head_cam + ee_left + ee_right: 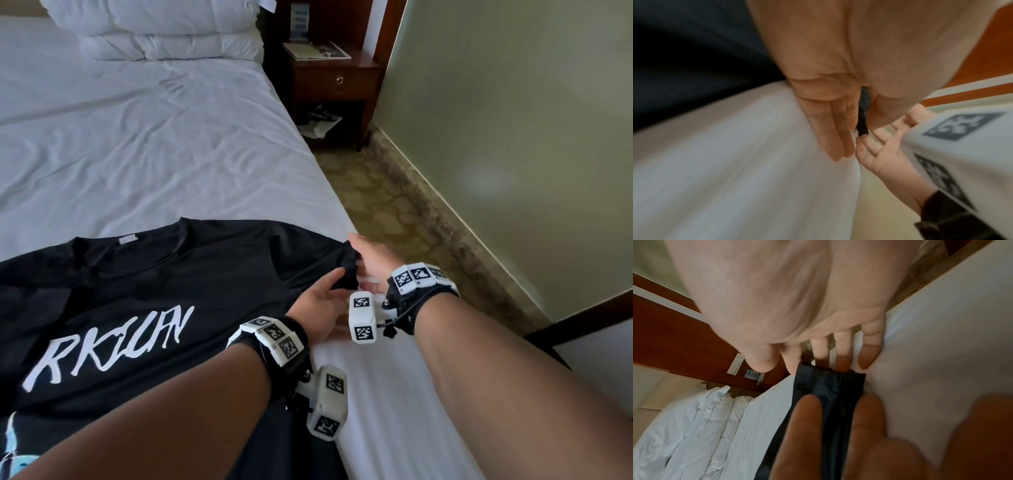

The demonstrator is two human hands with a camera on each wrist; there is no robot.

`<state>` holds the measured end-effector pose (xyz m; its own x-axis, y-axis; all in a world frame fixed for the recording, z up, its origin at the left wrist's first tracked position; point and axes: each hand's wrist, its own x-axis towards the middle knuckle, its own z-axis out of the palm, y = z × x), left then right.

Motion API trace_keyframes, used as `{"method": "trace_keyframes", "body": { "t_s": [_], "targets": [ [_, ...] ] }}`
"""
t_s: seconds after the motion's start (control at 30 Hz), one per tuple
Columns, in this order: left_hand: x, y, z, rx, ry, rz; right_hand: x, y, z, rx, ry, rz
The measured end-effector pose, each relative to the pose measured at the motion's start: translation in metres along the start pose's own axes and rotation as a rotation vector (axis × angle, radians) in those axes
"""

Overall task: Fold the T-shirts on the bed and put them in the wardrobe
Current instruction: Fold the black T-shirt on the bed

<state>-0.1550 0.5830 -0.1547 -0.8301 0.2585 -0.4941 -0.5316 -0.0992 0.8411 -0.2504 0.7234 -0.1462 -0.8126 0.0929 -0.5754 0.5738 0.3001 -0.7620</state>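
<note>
A black T-shirt [154,274] with white lettering lies face up on the white bed sheet [137,137]. Its right sleeve [347,270] reaches almost to the bed's right edge, and both hands meet there. My left hand [325,298] pinches the sleeve [863,116] between the thumb and straight fingers [830,133]. My right hand [371,263] is spread flat, and its fingertips [840,356] touch the sleeve's end [830,386]. The shirt's lower part is hidden under my left forearm.
A folded white duvet [164,31] lies at the head of the bed. A wooden nightstand [335,82] stands beside it with papers on top. Patterned carpet [394,205] runs between the bed's right edge and a green wall [513,120].
</note>
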Motion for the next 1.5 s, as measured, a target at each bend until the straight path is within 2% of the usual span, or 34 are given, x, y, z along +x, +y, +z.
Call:
{"method": "trace_keyframes", "body": {
  "t_s": [0.23,0.4,0.57,0.73,0.9,0.97,1.03,1.1,1.2,1.37,1.43,1.5],
  "targets": [
    [0.01,-0.002,0.003,0.045,0.028,-0.017,0.007,0.001,-0.005,0.085,-0.051,0.016],
    [-0.006,-0.005,-0.007,0.024,0.078,0.036,0.001,-0.004,-0.006,0.124,0.004,0.003],
    [-0.026,0.004,-0.028,-0.188,0.118,0.058,-0.018,-0.026,0.008,0.071,0.063,-0.145],
    [-0.047,0.016,-0.042,-0.393,0.112,0.014,-0.043,-0.047,0.047,0.01,0.041,-0.242],
    [-0.061,0.017,-0.063,-0.538,0.167,-0.03,-0.073,-0.061,0.091,-0.253,0.01,-0.449],
    [-0.064,0.011,-0.073,-0.571,0.205,-0.046,-0.08,-0.063,0.108,-0.304,-0.07,-0.502],
    [-0.069,0.006,-0.083,-0.577,0.213,-0.075,-0.086,-0.064,0.121,-0.279,-0.191,-0.488],
    [-0.075,0.002,-0.092,-0.526,0.23,-0.126,-0.089,-0.066,0.13,-0.228,-0.238,-0.459],
    [-0.079,-0.001,-0.106,-0.454,0.286,-0.169,-0.086,-0.069,0.129,-0.186,-0.188,-0.458],
    [-0.079,0.007,-0.128,-0.315,0.299,-0.177,-0.063,-0.051,0.109,-0.108,-0.118,-0.192],
    [-0.078,0.007,-0.135,-0.286,0.324,-0.158,-0.059,-0.037,0.107,-0.17,-0.124,-0.19],
    [-0.078,0.003,-0.137,-0.261,0.337,-0.141,-0.061,-0.025,0.109,-0.265,-0.138,-0.265]
  ]
}}
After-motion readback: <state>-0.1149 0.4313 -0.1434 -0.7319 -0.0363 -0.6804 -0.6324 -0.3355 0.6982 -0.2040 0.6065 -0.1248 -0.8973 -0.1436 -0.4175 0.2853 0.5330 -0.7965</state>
